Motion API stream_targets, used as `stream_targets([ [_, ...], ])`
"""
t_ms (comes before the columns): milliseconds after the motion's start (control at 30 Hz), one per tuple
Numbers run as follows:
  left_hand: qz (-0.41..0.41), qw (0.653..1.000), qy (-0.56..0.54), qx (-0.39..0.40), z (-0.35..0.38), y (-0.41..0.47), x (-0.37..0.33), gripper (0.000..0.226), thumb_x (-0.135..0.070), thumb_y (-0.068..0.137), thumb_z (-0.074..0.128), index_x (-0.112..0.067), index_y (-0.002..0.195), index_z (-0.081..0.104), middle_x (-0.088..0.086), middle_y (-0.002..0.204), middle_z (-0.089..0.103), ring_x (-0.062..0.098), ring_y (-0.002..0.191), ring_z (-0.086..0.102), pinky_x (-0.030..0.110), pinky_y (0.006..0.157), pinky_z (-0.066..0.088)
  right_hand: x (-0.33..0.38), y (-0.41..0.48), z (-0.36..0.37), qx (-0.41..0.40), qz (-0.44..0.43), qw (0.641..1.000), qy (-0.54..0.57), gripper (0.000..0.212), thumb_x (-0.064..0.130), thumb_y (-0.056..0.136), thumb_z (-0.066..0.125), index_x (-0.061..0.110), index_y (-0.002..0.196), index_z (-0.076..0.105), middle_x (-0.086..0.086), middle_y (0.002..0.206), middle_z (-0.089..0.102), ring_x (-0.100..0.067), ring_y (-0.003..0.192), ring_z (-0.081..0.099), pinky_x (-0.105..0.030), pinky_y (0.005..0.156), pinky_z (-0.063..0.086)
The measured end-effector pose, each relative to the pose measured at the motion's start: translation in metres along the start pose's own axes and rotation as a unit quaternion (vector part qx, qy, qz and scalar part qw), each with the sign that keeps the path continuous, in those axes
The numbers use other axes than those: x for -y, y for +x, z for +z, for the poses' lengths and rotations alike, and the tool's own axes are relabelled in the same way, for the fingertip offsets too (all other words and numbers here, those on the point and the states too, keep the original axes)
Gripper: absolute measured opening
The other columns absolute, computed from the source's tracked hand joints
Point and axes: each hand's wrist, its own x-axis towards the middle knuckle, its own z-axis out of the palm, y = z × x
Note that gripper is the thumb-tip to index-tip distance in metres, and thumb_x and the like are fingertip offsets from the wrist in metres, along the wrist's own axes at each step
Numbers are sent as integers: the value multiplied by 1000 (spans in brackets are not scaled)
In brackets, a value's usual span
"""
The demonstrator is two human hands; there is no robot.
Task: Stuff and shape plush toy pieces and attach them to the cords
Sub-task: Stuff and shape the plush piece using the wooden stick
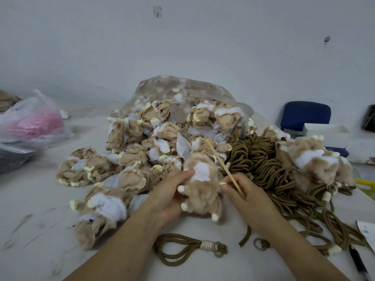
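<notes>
A tan and white plush toy piece (203,189) with cream paws is held above the table. My left hand (172,197) grips it from the left and below. My right hand (243,195) pinches one cream paw and also holds a thin wooden stick (221,165) that slants up and left. A looped brown cord (182,250) with a white binding and a ring lies on the table near me. A big tangle of brown cords (263,159) sits to the right. Unstuffed plush pieces (142,151) spill from a clear plastic bag (182,88).
Finished fluffy plush pieces (316,159) lie at the right on the cords. A plastic bag with pink contents (34,122) is at the far left. A blue chair (304,114), a white box (324,132) and a pen (359,264) are on the right. A loose ring (260,244) lies near my right wrist.
</notes>
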Motion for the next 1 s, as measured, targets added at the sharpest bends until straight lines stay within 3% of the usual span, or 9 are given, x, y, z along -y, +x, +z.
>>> stream_targets([
  [100,83,994,63,-24,3,-1,1,25,-17,80,74,-16,104,69,9,83,69,14,62,63,28,47,48,-2,1,-3,-38,47,998,23,20,33,93,53,36,76,63,0,66,60,-13,50,45,-16,45,34],
  [267,105,974,199,-30,11,-3,11,26,-23,75,78,-33,98,72,5,109,74,25,93,72,37,66,57,2,3,-10,-132,65,988,41,19,42,92,53,33,78,62,12,65,62,-3,53,53,-12,46,37],
  [333,122,967,222,-22,14,-3,16,25,-23,74,77,-30,97,73,5,108,74,25,98,72,35,76,60,5,5,-9,-130,54,988,56,5,41,88,60,37,87,60,22,78,64,7,69,58,-4,56,40],
  [467,159,935,318,-17,19,-3,22,19,-30,76,76,-36,93,70,-4,98,74,10,91,71,20,72,56,9,7,-6,-83,-4,996,25,24,29,86,67,45,100,55,19,104,57,9,99,54,-8,80,44],
  [567,170,913,371,-26,20,-2,26,22,-31,77,76,-37,96,66,-7,97,72,9,90,70,21,71,56,6,8,-4,-84,3,996,5,16,25,91,61,41,89,58,12,93,58,7,84,57,-9,67,43],
  [700,173,857,483,-41,17,-2,26,29,-47,76,70,-35,98,56,-18,89,64,6,82,64,19,66,50,5,7,-4,-56,131,963,227,16,31,95,55,22,89,66,-3,76,66,-11,67,62,-23,58,53],
  [767,177,847,500,-40,16,-3,25,22,-42,82,69,-36,97,53,-24,86,61,-6,75,59,11,60,46,7,7,-4,-44,140,953,264,19,30,96,52,18,88,64,5,60,60,-3,52,56,-18,46,47],
  [933,179,845,500,-56,16,-3,25,18,-31,88,69,-32,99,54,-11,88,64,2,74,62,19,60,50,3,6,-2,-19,59,991,120,22,61,76,57,41,85,59,17,74,63,5,64,58,-9,53,44],
  [1000,175,849,496,-52,19,-5,24,22,-36,85,69,-31,101,55,-8,91,64,5,74,63,20,59,51,1,6,0,-13,55,997,54,13,50,83,63,40,89,56,12,79,61,5,71,57,-8,58,44],
])
